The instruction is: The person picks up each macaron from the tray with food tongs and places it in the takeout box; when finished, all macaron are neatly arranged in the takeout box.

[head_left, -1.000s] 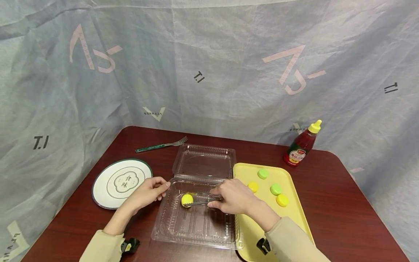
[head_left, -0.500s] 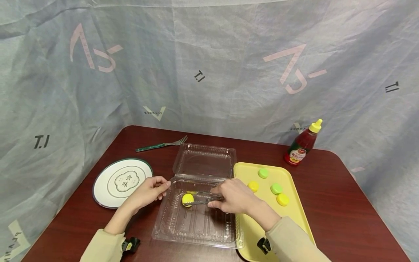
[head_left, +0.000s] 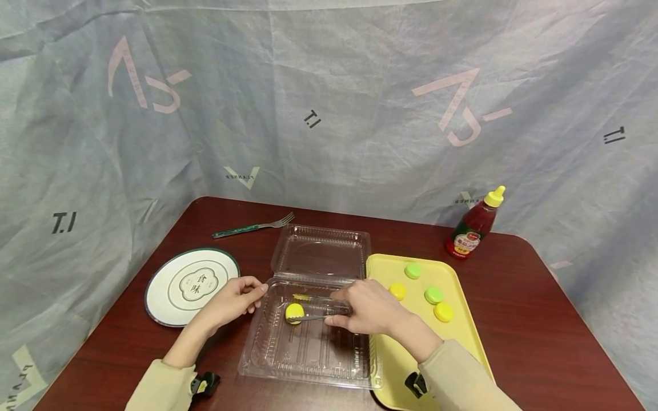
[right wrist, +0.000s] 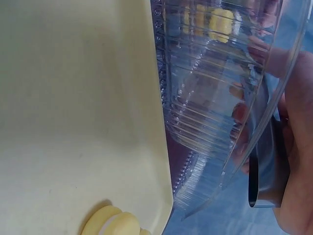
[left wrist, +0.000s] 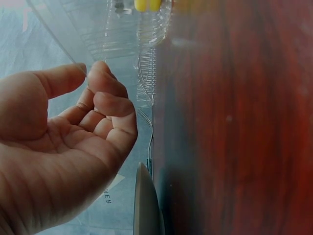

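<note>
My right hand grips metal tongs inside the clear plastic container. A yellow macaron lies on the container's floor. One tong arm touches or lies very close to its near side, while the other stands apart beyond it, beside a yellow patch that may be a reflection. At the container's left rim, my left hand pinches the edge between thumb and index finger; the left wrist view shows the other fingers curled. Right of the container, a yellow tray bears several green and yellow macarons.
The container's lid lies folded back behind its base. On the left is a white plate with a dark rim, and a fork with a green handle lies behind it. A red sauce bottle stands at the back right.
The tongs' arms have spread apart, the far arm moving away from the yellow macaron. The macaron stays at nearly the same spot. My left hand keeps its place on the rim.
</note>
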A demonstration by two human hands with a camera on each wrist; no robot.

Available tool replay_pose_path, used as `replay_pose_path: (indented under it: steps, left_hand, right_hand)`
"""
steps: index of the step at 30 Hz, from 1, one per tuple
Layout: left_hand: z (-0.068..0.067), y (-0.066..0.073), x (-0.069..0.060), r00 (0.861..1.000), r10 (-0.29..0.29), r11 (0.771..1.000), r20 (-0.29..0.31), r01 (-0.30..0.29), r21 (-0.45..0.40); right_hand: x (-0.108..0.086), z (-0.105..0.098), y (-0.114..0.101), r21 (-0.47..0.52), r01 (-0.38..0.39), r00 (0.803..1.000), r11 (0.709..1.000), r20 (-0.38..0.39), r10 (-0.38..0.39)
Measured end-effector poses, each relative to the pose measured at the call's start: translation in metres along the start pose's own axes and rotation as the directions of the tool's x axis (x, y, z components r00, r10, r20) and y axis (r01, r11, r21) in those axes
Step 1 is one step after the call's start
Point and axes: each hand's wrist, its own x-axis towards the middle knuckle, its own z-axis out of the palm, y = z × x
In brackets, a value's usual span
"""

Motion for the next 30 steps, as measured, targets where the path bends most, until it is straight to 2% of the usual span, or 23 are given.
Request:
replay_pose_path:
  steps: [6,13,30]
  left_hand:
    - [0.000,0.001,-0.001,1.000,-0.002,1.000,0.001,0.002,-0.004]
    - [-0.001,0.000,-0.001,1.000,-0.007,1.000,-0.002,0.007,-0.004]
    - [0.000,0.003,-0.001,1.000,-0.025,1.000,-0.008,0.025,0.010]
  right_hand:
    - [-0.001,-0.001,0.001,-0.008,0.015,1.000,1.000,0.004,-0.015]
    - [-0.004,-0.005,0.005,-0.011,0.025,0.999,1.000,-0.036,-0.025]
    - [-0.033,-0.030,0.026,-0.017,-0.071,0.990,0.997,-0.127,0.069]
